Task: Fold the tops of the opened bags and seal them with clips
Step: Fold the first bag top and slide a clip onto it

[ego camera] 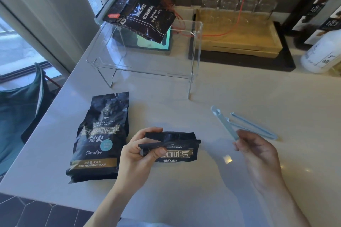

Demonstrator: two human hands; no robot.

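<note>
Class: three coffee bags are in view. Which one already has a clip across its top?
The bag on the clear acrylic shelf: a pale clip spans its top. The other two bags have none.

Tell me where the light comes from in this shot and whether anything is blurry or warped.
Head view: daylight enters from the window at left, leaving soft shadows right of the hands; a small bright glint sits on the counter; the clip in the right hand is slightly smeared; wide-angle bending curves the counter edge and the glasses look soft.
</note>
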